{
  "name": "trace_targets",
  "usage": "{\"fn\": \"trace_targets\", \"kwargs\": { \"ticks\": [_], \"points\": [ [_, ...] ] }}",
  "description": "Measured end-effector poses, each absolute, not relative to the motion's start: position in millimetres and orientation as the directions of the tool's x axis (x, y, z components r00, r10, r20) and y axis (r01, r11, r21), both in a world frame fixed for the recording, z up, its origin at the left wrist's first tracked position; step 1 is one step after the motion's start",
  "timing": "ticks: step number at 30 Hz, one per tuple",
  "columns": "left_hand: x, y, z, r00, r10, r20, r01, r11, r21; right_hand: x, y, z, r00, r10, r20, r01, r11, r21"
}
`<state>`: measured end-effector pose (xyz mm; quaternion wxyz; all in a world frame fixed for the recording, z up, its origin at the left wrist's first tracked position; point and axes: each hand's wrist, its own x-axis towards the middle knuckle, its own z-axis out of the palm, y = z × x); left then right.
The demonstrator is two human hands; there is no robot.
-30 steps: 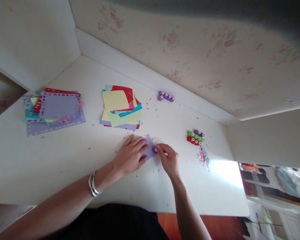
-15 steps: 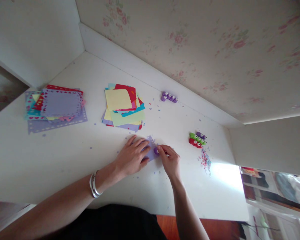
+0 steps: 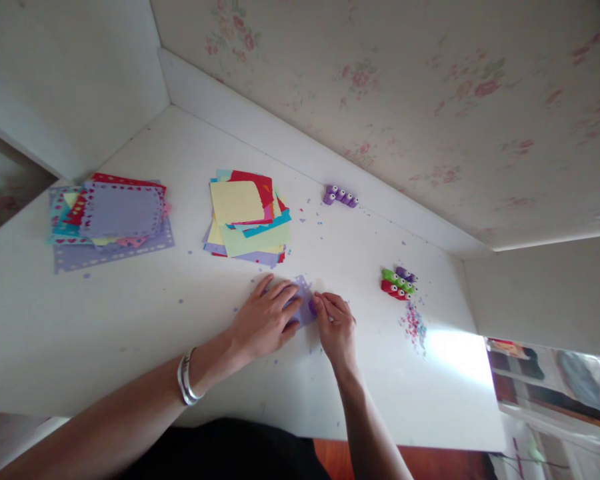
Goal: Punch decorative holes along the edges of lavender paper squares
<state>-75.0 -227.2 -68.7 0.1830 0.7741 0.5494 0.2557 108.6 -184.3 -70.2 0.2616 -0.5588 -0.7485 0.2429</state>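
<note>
A small sheet of lilac paper (image 3: 306, 316) with punched holes along its upper edge lies on the white table (image 3: 150, 327). My left hand (image 3: 266, 317) rests flat over its left part, fingers spread. At the sheet's right edge, my right hand (image 3: 337, 327) grips a small purple craft punch (image 3: 313, 306) between thumb and fingers. The thumb covers much of the punch. Tiny lilac paper bits lie scattered around both hands.
Behind my left hand is a pile of plain coloured paper (image 3: 237, 202); farther left, a pile of punched sheets (image 3: 123, 210). Purple punches (image 3: 341, 195) stand near the back wall. Red, green and purple punches (image 3: 399, 283) sit right, beside confetti (image 3: 414, 325).
My right thumb has shifted farther over the punch, which shows less now, and the right hand has tilted slightly. The left hand stays on the sheet. The view has moved a little.
</note>
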Motion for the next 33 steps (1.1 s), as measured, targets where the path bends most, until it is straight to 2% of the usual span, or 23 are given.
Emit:
{"fn": "trace_targets", "kwargs": {
  "ticks": [4, 11, 14, 18, 22, 25, 33],
  "points": [
    [-74.5, -226.3, -66.6, 0.262, 0.946, 0.191, 0.764, -0.324, 0.558, 107.5, -183.7, -69.9, -0.266, 0.954, 0.141, 0.723, 0.294, -0.625],
    [-75.0, -226.4, -64.9, 0.27, 0.942, 0.2, 0.779, -0.336, 0.529, 109.0, -179.1, -65.6, -0.235, 0.969, 0.073, 0.649, 0.212, -0.731],
    [-75.7, -227.2, -65.4, 0.271, 0.942, 0.2, 0.784, -0.337, 0.522, 114.7, -174.3, -63.7, -0.216, 0.972, 0.097, 0.625, 0.214, -0.751],
    [-76.1, -228.1, -66.4, 0.274, 0.937, 0.215, 0.782, -0.348, 0.517, 132.4, -171.2, -59.9, -0.149, 0.977, 0.15, 0.662, 0.212, -0.719],
    [-75.8, -228.2, -67.7, 0.281, 0.933, 0.223, 0.776, -0.358, 0.52, 149.4, -177.7, -53.0, -0.075, 0.989, 0.129, 0.707, 0.144, -0.693],
    [-75.6, -227.7, -68.7, 0.288, 0.929, 0.232, 0.771, -0.369, 0.52, 151.8, -182.9, -50.6, -0.111, 0.989, 0.101, 0.711, 0.15, -0.687],
    [-76.6, -225.0, -68.3, 0.321, 0.919, 0.23, 0.77, -0.394, 0.502, 146.4, -170.7, -52.5, -0.233, 0.962, 0.144, 0.731, 0.271, -0.627]
  ]
}}
